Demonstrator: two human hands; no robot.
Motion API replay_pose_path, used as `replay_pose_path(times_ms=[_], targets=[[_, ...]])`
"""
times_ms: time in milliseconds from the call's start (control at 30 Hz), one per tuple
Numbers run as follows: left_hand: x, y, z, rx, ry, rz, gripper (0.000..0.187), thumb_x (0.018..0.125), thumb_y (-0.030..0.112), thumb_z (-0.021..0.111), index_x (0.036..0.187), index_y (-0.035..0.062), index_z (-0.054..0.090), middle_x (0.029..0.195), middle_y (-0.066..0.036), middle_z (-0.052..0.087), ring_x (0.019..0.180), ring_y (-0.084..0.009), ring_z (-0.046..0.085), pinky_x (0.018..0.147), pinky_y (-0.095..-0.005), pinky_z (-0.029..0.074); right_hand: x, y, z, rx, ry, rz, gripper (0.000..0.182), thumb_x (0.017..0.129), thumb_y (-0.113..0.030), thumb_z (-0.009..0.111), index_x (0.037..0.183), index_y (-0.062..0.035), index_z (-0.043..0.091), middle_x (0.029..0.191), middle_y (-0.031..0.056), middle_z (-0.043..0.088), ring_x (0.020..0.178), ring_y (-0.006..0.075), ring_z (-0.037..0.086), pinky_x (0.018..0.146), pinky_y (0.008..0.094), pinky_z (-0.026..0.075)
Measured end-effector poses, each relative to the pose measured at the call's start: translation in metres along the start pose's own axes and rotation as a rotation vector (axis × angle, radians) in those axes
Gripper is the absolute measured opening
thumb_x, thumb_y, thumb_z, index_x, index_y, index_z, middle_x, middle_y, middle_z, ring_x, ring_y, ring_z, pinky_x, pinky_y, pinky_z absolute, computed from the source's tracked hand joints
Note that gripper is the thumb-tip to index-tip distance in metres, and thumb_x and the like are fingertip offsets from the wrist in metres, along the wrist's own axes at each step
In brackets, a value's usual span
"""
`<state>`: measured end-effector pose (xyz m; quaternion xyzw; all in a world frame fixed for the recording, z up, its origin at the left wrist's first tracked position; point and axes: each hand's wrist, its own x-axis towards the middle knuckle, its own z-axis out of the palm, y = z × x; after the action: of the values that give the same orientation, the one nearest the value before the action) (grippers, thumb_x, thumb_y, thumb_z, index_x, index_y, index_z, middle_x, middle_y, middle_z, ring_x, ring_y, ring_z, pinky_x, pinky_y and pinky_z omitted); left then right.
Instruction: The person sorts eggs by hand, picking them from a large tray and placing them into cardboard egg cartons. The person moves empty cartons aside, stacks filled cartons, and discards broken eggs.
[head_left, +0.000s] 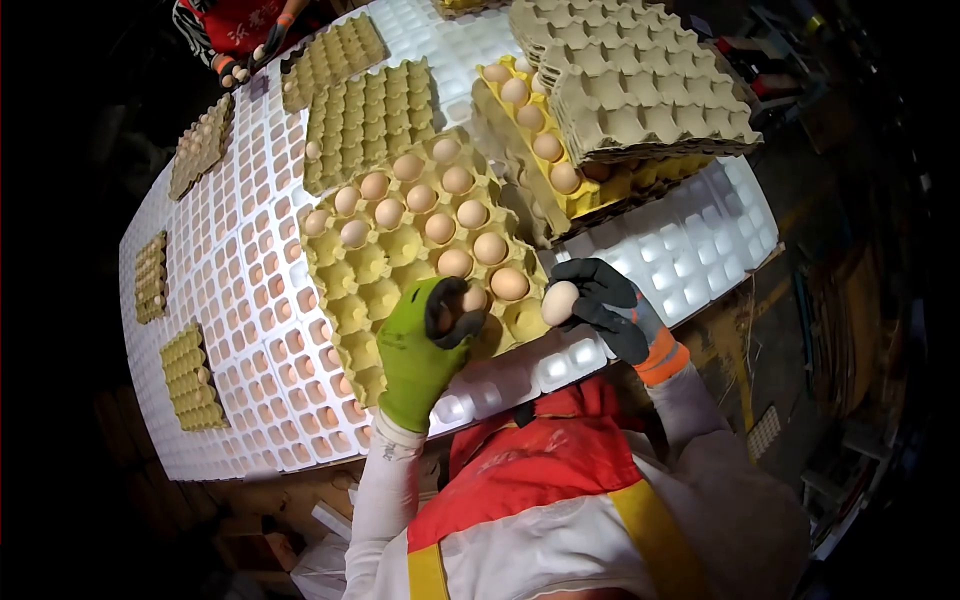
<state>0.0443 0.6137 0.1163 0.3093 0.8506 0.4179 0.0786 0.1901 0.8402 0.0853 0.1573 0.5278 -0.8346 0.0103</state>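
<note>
Head view: left hand (428, 335) grip clamped on brown egg (475, 297) over part-filled pulp tray (405, 250); right hand (608, 308) grip clamped on paler egg (559, 304) by tray's right edge. Yellow tray (600, 202) holds eggs, partly under tray stack (640, 85).

A: Left hand (418, 345)?
B: One tan egg (474, 297), gripped, partly hidden, above the near part of the yellowish pulp egg tray (350, 312).
A: Right hand (608, 312)?
B: Paler egg (559, 303), mostly exposed, held just beside the tray's near right corner.
A: Tray?
B: Cups upward. Seated eggs (471, 214) fill the far row and much of the right side; near-left cups bare.
</note>
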Motion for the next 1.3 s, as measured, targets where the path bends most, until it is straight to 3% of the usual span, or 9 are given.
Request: replay_pose_path(times_ms=[133, 500, 600, 767, 900, 1067, 1133, 1200, 1300], targets=[[-0.016, -0.011, -0.031, -0.901, 0.068, -0.461, 0.036, 0.097, 0.024, 0.064, 0.125, 0.003, 0.06, 0.103, -0.007, 0.067, 0.083, -0.015, 0.063, 0.064, -0.0262, 0.049, 0.002, -0.007, 0.015, -0.2, 0.07, -0.147, 0.045, 0.095, -0.017, 0.066, 0.134, 0.001, 0.052, 0.116, 0.0078, 0.063, 0.099, 0.0186, 0.066, 0.084, 0.0319, 0.057], [-0.03, -0.034, -0.035, -1.728, -0.094, -0.37, 0.051, 0.103, 0.027, 0.052, 0.15, 0.0141, 0.04, 0.152, -0.022, 0.042, 0.096, -0.0209, 0.062, 0.058, -0.0231, 0.049, 0.006, -0.009, 0.032, 0.252, 0.086, 0.034, 0.042, 0.098, -0.013, 0.063, 0.136, -0.0027, 0.05, 0.121, 0.0093, 0.062, 0.105, 0.0187, 0.065, 0.087, 0.0332, 0.058], [-0.02, -0.036, -0.036, -1.435, -0.096, -0.284, 0.047, 0.101, 0.029, 0.056, 0.144, 0.0123, 0.048, 0.145, -0.018, 0.05, 0.095, -0.0186, 0.061, 0.06, -0.0229, 0.048, 0.01, -0.013, 0.035, 0.272, 0.096, -0.052, 0.047, 0.095, -0.015, 0.067, 0.137, -0.003, 0.049, 0.12, 0.0081, 0.062, 0.103, 0.0181, 0.065, 0.085, 0.0326, 0.058], [0.021, -0.013, -0.033, 0.153, 0.03, 0.14, 0.047, 0.074, 0.021, 0.082, 0.119, 0.0189, 0.069, 0.117, -0.011, 0.061, 0.091, -0.0279, 0.063, 0.071, -0.0395, 0.052, 0.043, -0.03, 0.047, -1.649, 0.091, -0.529, 0.052, 0.07, -0.024, 0.084, 0.119, -0.0177, 0.068, 0.119, 0.0122, 0.056, 0.105, 0.0316, 0.058, 0.084, 0.0426, 0.052], [0.045, -0.006, -0.005, 0.51, -0.051, 0.231, 0.016, 0.081, 0.021, 0.068, 0.097, 0.0167, 0.068, 0.102, -0.01, 0.056, 0.089, -0.0292, 0.063, 0.068, -0.043, 0.052, 0.054, -0.031, 0.042, -1.255, 0.057, -0.408, 0.038, 0.073, -0.027, 0.084, 0.104, -0.0121, 0.069, 0.107, 0.0122, 0.059, 0.098, 0.0313, 0.061, 0.083, 0.0406, 0.053], [0.05, -0.006, -0.006, 0.467, -0.039, 0.163, 0.021, 0.076, 0.015, 0.074, 0.097, 0.0151, 0.069, 0.103, -0.009, 0.06, 0.087, -0.0301, 0.063, 0.071, -0.0405, 0.051, 0.051, -0.037, 0.02, 0.014, -0.039, -0.149, 0.044, 0.093, -0.02, 0.063, 0.13, 0.0001, 0.053, 0.113, 0.0085, 0.065, 0.087, 0.0137, 0.064, 0.077, 0.0277, 0.052], [0.053, -0.01, -0.015, 0.363, -0.047, 0.126, 0.023, 0.076, 0.015, 0.075, 0.098, 0.0145, 0.07, 0.102, -0.009, 0.062, 0.087, -0.0302, 0.063, 0.072, -0.0398, 0.051, 0.066, -0.048, 0.027, -0.167, -0.036, -0.184, 0.04, 0.092, -0.015, 0.063, 0.13, -0.0026, 0.056, 0.115, 0.0077, 0.064, 0.09, 0.0134, 0.063, 0.078, 0.0286, 0.052], [0.048, -0.009, -0.032, -0.153, -0.084, 0.02, 0.041, 0.076, 0.007, 0.079, 0.116, 0.0097, 0.07, 0.106, -0.005, 0.065, 0.095, -0.0193, 0.065, 0.082, -0.0328, 0.052, 0.093, -0.039, 0.027, -1.047, 0.008, -0.632, 0.034, 0.082, -0.015, 0.072, 0.116, -0.0186, 0.069, 0.122, 0.011, 0.059, 0.094, 0.0256, 0.065, 0.08, 0.0355, 0.054], [0.037, -0.029, -0.035, -0.763, -0.102, -0.24, 0.035, 0.087, 0.01, 0.074, 0.121, 0.0071, 0.068, 0.103, 0.001, 0.067, 0.085, -0.0093, 0.06, 0.07, -0.0257, 0.048, 0.094, -0.06, 0.069, -1.844, -0.006, -0.36, 0.042, 0.075, -0.029, 0.082, 0.114, -0.0202, 0.071, 0.122, 0.0103, 0.061, 0.098, 0.0304, 0.066, 0.08, 0.0381, 0.056]])
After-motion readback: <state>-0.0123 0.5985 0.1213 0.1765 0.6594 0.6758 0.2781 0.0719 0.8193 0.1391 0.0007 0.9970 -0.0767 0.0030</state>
